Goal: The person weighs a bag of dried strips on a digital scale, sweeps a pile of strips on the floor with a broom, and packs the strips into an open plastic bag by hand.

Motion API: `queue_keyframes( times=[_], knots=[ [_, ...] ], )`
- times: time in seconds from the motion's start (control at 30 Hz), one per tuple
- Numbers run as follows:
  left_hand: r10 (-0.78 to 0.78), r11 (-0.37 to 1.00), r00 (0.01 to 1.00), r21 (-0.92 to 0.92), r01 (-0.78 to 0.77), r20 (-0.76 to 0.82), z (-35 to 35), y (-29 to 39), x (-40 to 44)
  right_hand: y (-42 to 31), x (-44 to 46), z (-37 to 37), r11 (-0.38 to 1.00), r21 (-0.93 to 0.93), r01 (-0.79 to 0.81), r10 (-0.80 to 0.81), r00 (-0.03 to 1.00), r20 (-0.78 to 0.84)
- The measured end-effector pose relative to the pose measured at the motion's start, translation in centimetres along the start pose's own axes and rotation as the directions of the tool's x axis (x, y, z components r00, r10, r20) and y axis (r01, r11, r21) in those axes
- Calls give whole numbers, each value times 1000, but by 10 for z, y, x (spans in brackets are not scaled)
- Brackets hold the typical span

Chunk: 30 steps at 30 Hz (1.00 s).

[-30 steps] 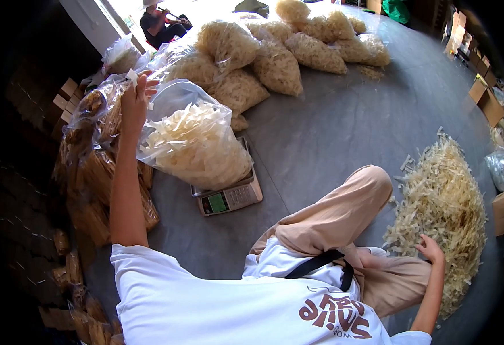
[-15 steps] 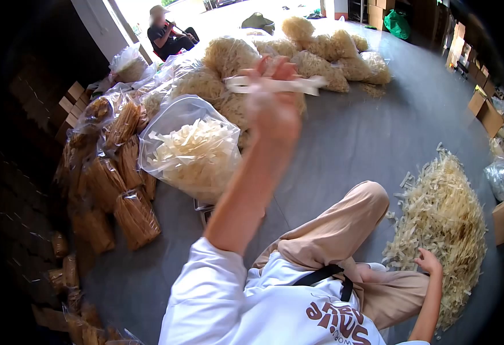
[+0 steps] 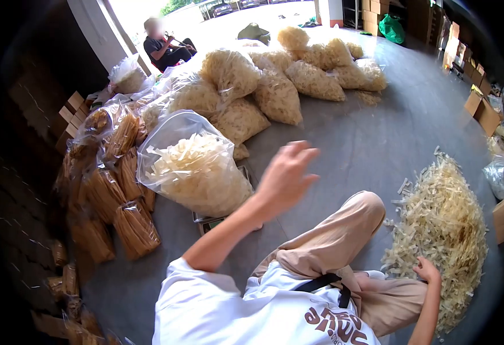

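My left hand (image 3: 289,175) is in mid-air above the floor, right of an open clear plastic bag (image 3: 220,187). Its fingers are spread and a little blurred, and I see nothing in them. Pale, flat, ribbon-like strips (image 3: 189,161) fill that bag, which stands on what looks like a low metal-edged scale (image 3: 205,223). Low at the right, my right hand (image 3: 429,269) is beside my bent leg, at the near edge of a big heap of the same strips (image 3: 441,218). Its fingers look loosely bent and apart, with no strip visible in them.
Filled bags of strips (image 3: 278,95) lie piled at the back. Packs of brown sticks (image 3: 137,227) lie at the left. A person (image 3: 168,49) sits by the doorway. Cardboard boxes (image 3: 482,112) and a green bag (image 3: 392,29) line the right side.
My left hand has come down and closer from above the bags; the pale strips it held are no longer in it. My right hand has barely moved beside the heap.
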<state>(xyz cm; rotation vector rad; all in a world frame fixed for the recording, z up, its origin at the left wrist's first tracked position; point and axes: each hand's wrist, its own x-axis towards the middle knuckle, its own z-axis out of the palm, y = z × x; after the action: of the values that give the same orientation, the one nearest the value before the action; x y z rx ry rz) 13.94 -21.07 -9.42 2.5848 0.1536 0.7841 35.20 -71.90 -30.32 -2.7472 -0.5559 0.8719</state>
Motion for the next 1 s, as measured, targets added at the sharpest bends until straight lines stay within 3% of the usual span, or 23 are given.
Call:
queue_keyframes(
  times=[0.07, 0.13, 0.2, 0.33, 0.4, 0.53, 0.6, 0.67, 0.73, 0.77, 0.87, 0.93, 0.97, 1.0],
  knots=[
    [-153, 963, 981, 203, 175, -119, -43, -57, -30, 3, 5, 4, 998, -5, 56, -56, 997, -47],
    [-335, 793, 922, 471, 387, -194, -87, -112, -69, -1, 3, 1, 1000, -18, 21, -22, 999, -27],
    [-657, 547, 735, 565, 618, -167, -122, -114, -81, 0, 7, 3, 1000, -12, 29, -30, 999, -29],
    [-648, 644, 754, 453, 617, -106, -130, -147, -103, -9, 7, -2, 1000, -20, 20, -20, 1000, -5],
    [-309, 738, 934, 575, 353, -177, -126, -165, -105, -17, 4, -6, 1000, -24, 5, -5, 1000, 6],
    [-272, 701, 948, 640, 314, -166, -137, -196, -99, -7, 4, -1, 1000, -2, 15, -15, 1000, -6],
    [-315, 705, 928, 606, 368, -196, -148, -205, -100, -9, 1, -1, 1000, 22, 2, -1, 1000, -13],
    [-313, 739, 926, 558, 378, -212, -155, -205, -101, -10, -2, -1, 999, 42, -12, 12, 1000, -17],
    [-464, 770, 823, 310, 558, -328, -157, -195, -99, -10, -2, -2, 1000, 7, -26, 26, 1000, 9],
    [-467, 768, 821, 310, 561, -329, -154, -195, -102, -9, -1, -1, 1000, 4, -25, 25, 1000, 11],
    [-442, 818, 864, 286, 498, -240, -145, -188, -110, -11, 0, -3, 1000, -28, -12, 12, 1000, 5],
    [-402, 825, 912, 401, 399, -81, -141, -171, -105, -25, -6, -10, 999, -18, -35, 35, 999, 21],
    [-399, 827, 914, 400, 395, -79, -135, -169, -104, -25, -6, -10, 999, -15, -38, 38, 999, 20],
    [-275, 876, 959, 395, 277, -61, -130, -166, -103, -26, -6, -9, 1000, -16, -26, 26, 1000, 10]
  ],
)
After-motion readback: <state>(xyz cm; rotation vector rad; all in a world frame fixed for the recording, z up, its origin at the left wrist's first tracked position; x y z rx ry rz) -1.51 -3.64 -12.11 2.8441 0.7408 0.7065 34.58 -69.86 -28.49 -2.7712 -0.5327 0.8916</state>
